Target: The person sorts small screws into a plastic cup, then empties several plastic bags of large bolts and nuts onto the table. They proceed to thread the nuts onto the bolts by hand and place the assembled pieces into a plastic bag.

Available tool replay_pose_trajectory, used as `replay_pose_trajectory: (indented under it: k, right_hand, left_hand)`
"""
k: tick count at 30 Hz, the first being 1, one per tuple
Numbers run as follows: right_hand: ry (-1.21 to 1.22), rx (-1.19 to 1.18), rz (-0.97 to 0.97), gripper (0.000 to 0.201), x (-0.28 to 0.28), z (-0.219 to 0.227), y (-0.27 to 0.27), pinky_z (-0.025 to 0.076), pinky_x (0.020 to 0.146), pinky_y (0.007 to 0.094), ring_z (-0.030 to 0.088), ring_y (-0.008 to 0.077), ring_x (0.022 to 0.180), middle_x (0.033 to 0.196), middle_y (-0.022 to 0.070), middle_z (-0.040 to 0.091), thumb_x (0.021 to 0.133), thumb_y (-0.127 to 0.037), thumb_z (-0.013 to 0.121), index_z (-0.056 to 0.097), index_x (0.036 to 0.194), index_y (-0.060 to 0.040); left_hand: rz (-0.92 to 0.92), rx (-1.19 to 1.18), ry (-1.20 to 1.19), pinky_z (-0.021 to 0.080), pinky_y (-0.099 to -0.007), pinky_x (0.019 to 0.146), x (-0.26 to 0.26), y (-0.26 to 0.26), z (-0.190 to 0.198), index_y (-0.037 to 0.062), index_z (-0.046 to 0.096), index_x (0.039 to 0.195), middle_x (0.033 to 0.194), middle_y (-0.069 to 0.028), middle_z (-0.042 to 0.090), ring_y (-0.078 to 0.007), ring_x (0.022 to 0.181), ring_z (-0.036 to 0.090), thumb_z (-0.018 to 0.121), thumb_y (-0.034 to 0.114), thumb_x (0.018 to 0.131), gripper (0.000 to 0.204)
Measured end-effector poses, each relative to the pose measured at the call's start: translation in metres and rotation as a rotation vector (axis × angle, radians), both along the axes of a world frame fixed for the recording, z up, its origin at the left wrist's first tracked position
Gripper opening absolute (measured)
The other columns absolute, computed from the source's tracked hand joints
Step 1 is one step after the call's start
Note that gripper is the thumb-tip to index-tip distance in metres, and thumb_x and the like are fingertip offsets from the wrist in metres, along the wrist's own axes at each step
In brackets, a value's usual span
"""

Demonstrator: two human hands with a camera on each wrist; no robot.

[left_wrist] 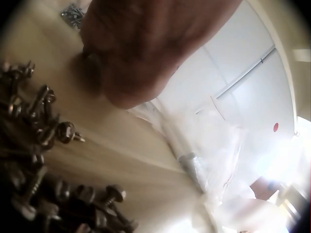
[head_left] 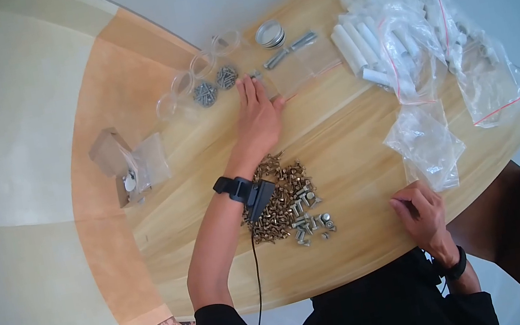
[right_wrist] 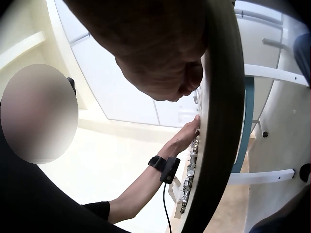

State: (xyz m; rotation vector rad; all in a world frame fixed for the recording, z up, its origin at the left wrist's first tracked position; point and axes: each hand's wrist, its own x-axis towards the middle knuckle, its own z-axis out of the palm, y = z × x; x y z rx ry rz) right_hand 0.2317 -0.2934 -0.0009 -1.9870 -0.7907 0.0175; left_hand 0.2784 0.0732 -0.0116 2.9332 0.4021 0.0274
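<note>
My left hand [head_left: 261, 120] reaches across the table, palm down and fingers extended. Its fingertips are right at a few small silver pieces [head_left: 255, 74], partly hidden beneath them. Just left of the fingers are two heaps of small grey screws [head_left: 205, 93], by a row of clear round containers [head_left: 202, 65]. Below the left wrist spreads a pile of bronze-coloured hex-head screws [head_left: 273, 219], also seen in the left wrist view [left_wrist: 65, 132]. Larger silver bolts [head_left: 313, 224] adjoin its right side. My right hand [head_left: 422, 214] rests loosely curled near the table's front edge, holding nothing visible.
Stacked silver lids [head_left: 270, 34] and long bolts [head_left: 290, 49] lie at the back, beside flat clear bags [head_left: 300, 73]. White tubes [head_left: 361, 44] and plastic bags [head_left: 433, 139] cover the right side. A small open cardboard box [head_left: 109, 154] stands left.
</note>
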Motion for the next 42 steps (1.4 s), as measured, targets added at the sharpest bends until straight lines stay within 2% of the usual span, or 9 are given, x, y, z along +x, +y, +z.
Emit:
replay_pose_trajectory:
  k: [4, 8, 11, 19, 26, 32, 36, 40, 42]
  right_hand:
    - [-0.042, 0.006, 0.017, 0.016, 0.000, 0.000, -0.001, 0.052, 0.059, 0.0354, 0.064, 0.0267, 0.068, 0.081, 0.0101, 0.065, 0.081, 0.001, 0.079, 0.068, 0.091, -0.0020]
    - [-0.011, -0.015, 0.027, 0.016, -0.001, 0.004, 0.000, 0.052, 0.059, 0.0356, 0.064, 0.0267, 0.068, 0.081, 0.0101, 0.065, 0.081, 0.001, 0.080, 0.068, 0.092, -0.0023]
    - [-0.005, -0.026, 0.024, 0.016, -0.001, 0.005, 0.001, 0.052, 0.059, 0.0356, 0.064, 0.0268, 0.068, 0.081, 0.0101, 0.065, 0.082, 0.001, 0.080, 0.068, 0.092, -0.0023]
    - [-0.009, -0.042, 0.021, 0.015, -0.002, 0.004, 0.000, 0.051, 0.059, 0.0359, 0.064, 0.0278, 0.068, 0.080, 0.0104, 0.064, 0.083, 0.001, 0.078, 0.067, 0.092, -0.0021]
    - [-0.052, -0.047, 0.032, 0.015, -0.002, 0.003, 0.000, 0.051, 0.061, 0.0373, 0.064, 0.0288, 0.070, 0.081, 0.0113, 0.064, 0.083, 0.002, 0.078, 0.067, 0.093, -0.0019]
    - [-0.141, -0.099, 0.076, 0.019, -0.003, 0.000, 0.003, 0.052, 0.062, 0.0380, 0.065, 0.0293, 0.072, 0.082, 0.0108, 0.065, 0.081, 0.002, 0.079, 0.067, 0.096, -0.0023]
    - [-0.256, -0.134, 0.116, 0.021, -0.009, -0.002, 0.005, 0.053, 0.065, 0.0382, 0.066, 0.0302, 0.077, 0.086, 0.0109, 0.065, 0.081, 0.002, 0.079, 0.068, 0.097, -0.0034]
    - [-0.170, -0.192, 0.192, 0.028, -0.027, 0.009, 0.029, 0.056, 0.068, 0.0389, 0.067, 0.0299, 0.081, 0.098, 0.0118, 0.065, 0.079, 0.001, 0.081, 0.068, 0.104, -0.0038]
    - [-0.114, -0.213, 0.336, 0.037, -0.030, 0.020, 0.052, 0.057, 0.074, 0.0399, 0.066, 0.0294, 0.088, 0.110, 0.0123, 0.063, 0.078, -0.003, 0.081, 0.067, 0.113, -0.0040]
  left_hand:
    - [-0.043, 0.132, 0.130, 0.022, -0.0482, 0.125, -0.012, -0.021, 0.011, -0.0190, 0.028, 0.150, 0.163, -0.0350, 0.020, -0.0458, 0.154, 0.019, 0.045, 0.037, 0.108, 0.072]
    - [-0.019, 0.014, 0.178, 0.023, -0.0475, 0.125, -0.020, -0.018, 0.019, -0.0143, 0.028, 0.153, 0.163, -0.0334, 0.022, -0.0437, 0.153, 0.023, 0.042, 0.043, 0.109, 0.074]
    - [-0.016, -0.107, -0.105, 0.022, -0.0478, 0.125, -0.016, -0.008, 0.014, -0.0138, 0.028, 0.153, 0.163, -0.0329, 0.023, -0.0436, 0.152, 0.025, 0.041, 0.045, 0.108, 0.075]
    - [-0.100, -0.066, -0.044, 0.016, -0.0503, 0.127, -0.005, 0.002, -0.013, -0.0216, 0.022, 0.150, 0.163, -0.0383, 0.010, -0.0507, 0.154, 0.009, 0.040, 0.045, 0.108, 0.081]
    - [-0.083, -0.048, 0.005, 0.017, -0.0504, 0.126, -0.001, 0.003, -0.015, -0.0187, 0.024, 0.151, 0.164, -0.0369, 0.012, -0.0494, 0.154, 0.012, 0.042, 0.047, 0.107, 0.081]
    - [-0.225, -0.036, 0.064, 0.026, -0.0444, 0.125, -0.051, -0.011, 0.028, -0.0028, 0.036, 0.154, 0.163, -0.0252, 0.031, -0.0403, 0.153, 0.026, 0.045, 0.039, 0.108, 0.062]
    - [-0.162, -0.274, -0.206, 0.046, -0.0433, 0.106, -0.118, -0.044, 0.071, -0.0004, 0.059, 0.133, 0.140, -0.0191, 0.057, -0.0409, 0.130, 0.053, 0.058, 0.018, 0.102, 0.036]
    - [-0.113, -0.330, -0.467, 0.053, -0.0417, 0.088, -0.188, -0.079, 0.055, -0.0009, 0.067, 0.119, 0.112, -0.0141, 0.066, -0.0344, 0.101, 0.065, 0.076, 0.004, 0.087, 0.033]
    - [-0.096, -0.325, -0.463, 0.053, -0.0409, 0.086, -0.215, -0.103, 0.039, 0.0005, 0.068, 0.119, 0.111, -0.0128, 0.064, -0.0324, 0.100, 0.064, 0.080, 0.004, 0.082, 0.039]
